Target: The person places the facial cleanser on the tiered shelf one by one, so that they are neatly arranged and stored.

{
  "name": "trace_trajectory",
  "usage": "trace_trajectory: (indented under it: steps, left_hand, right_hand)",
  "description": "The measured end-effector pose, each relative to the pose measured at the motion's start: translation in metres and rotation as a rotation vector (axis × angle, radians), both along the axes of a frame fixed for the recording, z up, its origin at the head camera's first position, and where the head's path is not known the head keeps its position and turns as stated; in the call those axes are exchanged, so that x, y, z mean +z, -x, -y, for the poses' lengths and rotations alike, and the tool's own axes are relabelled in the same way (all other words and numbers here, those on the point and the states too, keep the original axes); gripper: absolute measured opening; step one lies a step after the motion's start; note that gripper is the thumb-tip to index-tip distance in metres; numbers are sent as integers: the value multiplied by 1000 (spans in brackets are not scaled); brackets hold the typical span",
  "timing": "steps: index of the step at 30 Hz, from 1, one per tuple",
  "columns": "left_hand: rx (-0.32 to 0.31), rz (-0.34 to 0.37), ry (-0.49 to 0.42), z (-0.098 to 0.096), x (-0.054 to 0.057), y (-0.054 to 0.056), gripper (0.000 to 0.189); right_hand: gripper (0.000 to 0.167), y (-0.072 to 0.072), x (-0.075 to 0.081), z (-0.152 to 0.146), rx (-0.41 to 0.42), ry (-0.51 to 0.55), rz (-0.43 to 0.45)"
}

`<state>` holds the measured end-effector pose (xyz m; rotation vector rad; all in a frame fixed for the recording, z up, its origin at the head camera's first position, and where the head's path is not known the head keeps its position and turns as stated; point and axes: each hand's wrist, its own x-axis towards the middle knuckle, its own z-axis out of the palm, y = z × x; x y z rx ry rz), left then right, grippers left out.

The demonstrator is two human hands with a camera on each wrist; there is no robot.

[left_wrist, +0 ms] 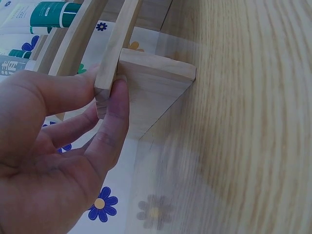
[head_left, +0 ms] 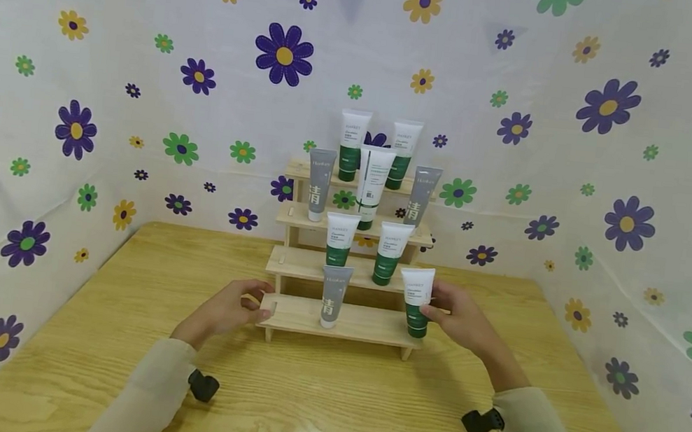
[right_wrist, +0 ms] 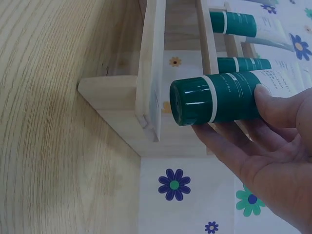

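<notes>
My right hand (head_left: 458, 316) grips a white-and-green squeeze tube (head_left: 416, 301), cap down, at the right end of the lowest step. In the right wrist view, a small gap shows between its green cap (right_wrist: 192, 101) and the step's board (right_wrist: 152, 73). With thumb and fingers, my left hand (head_left: 233, 308) pinches the left end of the wooden tiered display stand (head_left: 294, 314), at its lowest board (left_wrist: 109, 73). A grey tube (head_left: 334, 296) stands cap down near the middle of that same step.
Higher steps hold more tubes: two white-and-green ones, including a nearer tube (head_left: 391, 252), then grey tubes (head_left: 320, 184) flanking a taller white tube (head_left: 373, 187), and another pair (head_left: 353, 145) on top. Flower-patterned cloth (head_left: 204, 123) surrounds the wooden table (head_left: 314, 403).
</notes>
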<state>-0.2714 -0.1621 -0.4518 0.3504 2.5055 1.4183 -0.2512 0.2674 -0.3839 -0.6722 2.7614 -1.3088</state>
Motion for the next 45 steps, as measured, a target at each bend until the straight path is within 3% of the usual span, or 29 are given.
trace_trajectory:
  steps: [45]
  left_hand:
    - [-2,4,16,0,1,1,46]
  right_hand:
    - [45,-2,-17,42,42,131,48]
